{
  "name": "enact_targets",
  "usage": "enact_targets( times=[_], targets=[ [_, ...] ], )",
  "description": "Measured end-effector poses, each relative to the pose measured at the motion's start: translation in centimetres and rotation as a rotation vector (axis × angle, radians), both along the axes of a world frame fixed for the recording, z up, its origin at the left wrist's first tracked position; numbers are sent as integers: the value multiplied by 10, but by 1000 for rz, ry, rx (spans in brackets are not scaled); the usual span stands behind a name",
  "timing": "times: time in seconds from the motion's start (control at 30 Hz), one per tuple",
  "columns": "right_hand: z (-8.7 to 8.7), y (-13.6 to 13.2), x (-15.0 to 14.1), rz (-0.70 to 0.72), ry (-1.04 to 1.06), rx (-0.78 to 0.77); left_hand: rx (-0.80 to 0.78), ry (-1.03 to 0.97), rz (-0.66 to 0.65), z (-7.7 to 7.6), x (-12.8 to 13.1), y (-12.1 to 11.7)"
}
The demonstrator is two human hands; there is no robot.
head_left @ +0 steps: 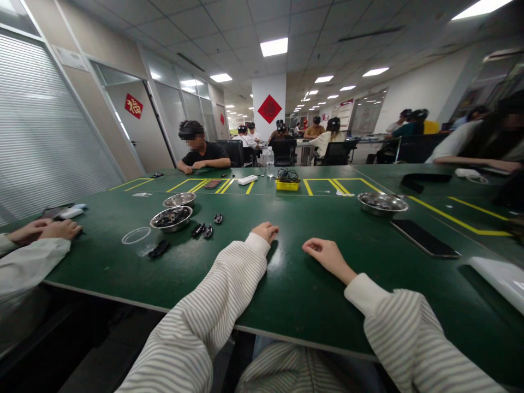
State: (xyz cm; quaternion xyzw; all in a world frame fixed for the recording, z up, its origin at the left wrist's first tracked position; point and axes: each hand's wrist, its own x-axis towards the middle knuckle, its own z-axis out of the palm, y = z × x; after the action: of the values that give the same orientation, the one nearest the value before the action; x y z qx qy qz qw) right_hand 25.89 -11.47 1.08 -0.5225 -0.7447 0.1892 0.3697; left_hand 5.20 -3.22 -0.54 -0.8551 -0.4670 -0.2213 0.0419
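Note:
My left hand rests on the green table, its fingers curled in. Nothing shows in its grip. My right hand lies a short way to the right, thumb and fingers drawn together, with no object visible between them. The two hands are apart. Left of my left hand are several small black plastic parts. Beyond those parts stands a metal bowl holding dark pieces, with a second metal bowl behind it.
A clear plastic cup and a black piece lie at left, near another person's hands. To the right are a phone and a metal bowl. A yellow tray with cables and a bottle stand farther back.

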Motion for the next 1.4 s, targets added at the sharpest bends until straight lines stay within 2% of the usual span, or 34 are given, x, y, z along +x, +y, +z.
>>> enact_targets(
  times=[0.1,0.2,0.3,0.43,0.6,0.7,0.83,0.97,1.07,1.23,1.4],
  targets=[
    [-2,1,0,21,-21,-20,-57,46,269,4,-31,23],
    [-3,1,0,37,-30,-21,-136,82,463,6,-53,38],
    [-3,2,0,47,-35,-18,-203,119,505,3,-61,45],
    [-3,2,1,56,-42,-12,-184,76,489,-1,-60,46],
    [-1,1,1,67,-57,-11,-152,-70,702,1,-70,45],
    [-1,0,1,65,-66,-13,-175,-162,759,3,-80,50],
    [-1,1,2,63,-63,-17,-170,-254,670,2,-90,66],
    [-3,2,1,58,-62,-17,-254,-215,520,-2,-93,86],
    [-4,3,1,74,-64,-18,-285,-188,443,-4,-91,92],
    [-6,5,1,98,-58,-18,-292,-150,297,-5,-82,79],
    [-6,4,1,92,-62,-8,-205,37,46,-6,-62,51]
  ],
)
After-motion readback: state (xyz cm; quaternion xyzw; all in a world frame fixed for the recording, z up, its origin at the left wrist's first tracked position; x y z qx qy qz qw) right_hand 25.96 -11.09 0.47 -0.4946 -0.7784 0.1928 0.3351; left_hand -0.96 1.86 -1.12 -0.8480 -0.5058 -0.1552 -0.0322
